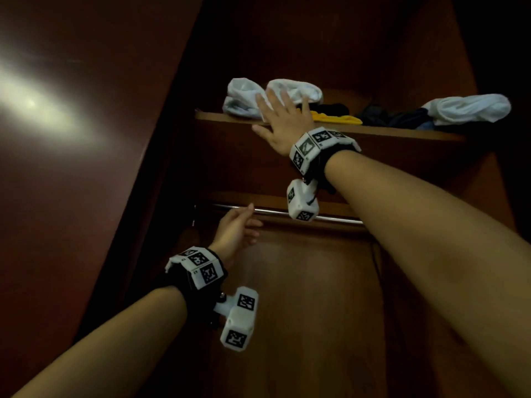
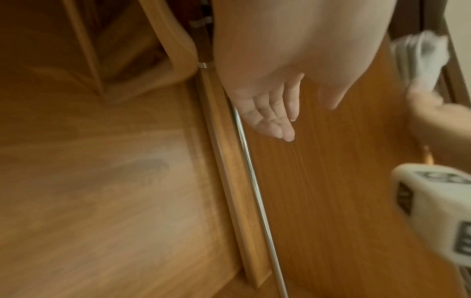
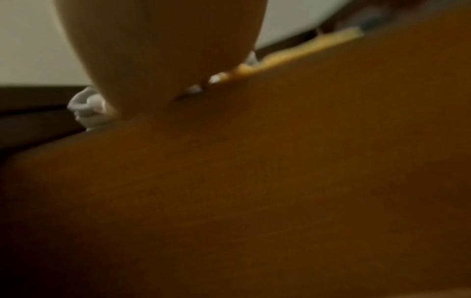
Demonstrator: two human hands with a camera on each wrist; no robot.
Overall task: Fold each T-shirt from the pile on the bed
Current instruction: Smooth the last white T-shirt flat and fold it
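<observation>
Head view looks up into a dark wooden wardrobe, going left to right.

Far left: glossy wardrobe door (image 1: 71, 133) with a bright glare patch, nothing on it.

Left hand (image 1: 236, 229) hangs low, just under the metal hanging rail (image 1: 275, 211). Fingers loosely relaxed, slightly apart, holding nothing. Left wrist view agrees: left hand (image 2: 270, 108) with palm showing, fingers straight-ish, beside the rail (image 2: 254, 181) but whether it touches the rail I can't tell. Tracker cuff with black-and-white markers on the wrist (image 1: 198, 268).

Above the rail: wooden shelf (image 1: 230, 117), front edge lit. On its left end, two rolled or bunched white T-shirts (image 1: 244, 93) side by side.

Right hand (image 1: 283, 123) is raised to that shelf, fingers spread and straight, lying over the shelf edge and against the white T-shirts. Not curled round anything. The right wrist view is blurred: hand (image 3: 158, 50) fills the top, pressed near the wood panel, bits of white cloth (image 3: 86, 106) peeking out beside it. Finger detail unreadable there. Marker cuff on this wrist too (image 1: 316, 146).

Right of that hand: a yellow garment (image 1: 336, 118) at the shelf edge, a black one (image 1: 333, 108) behind it, then a heap of dark clothes (image 1: 393, 117).

Far right end of shelf: another bunched white T-shirt (image 1: 468, 109), resting against the dark heap, well apart from both hands.

No bed in any view.
</observation>
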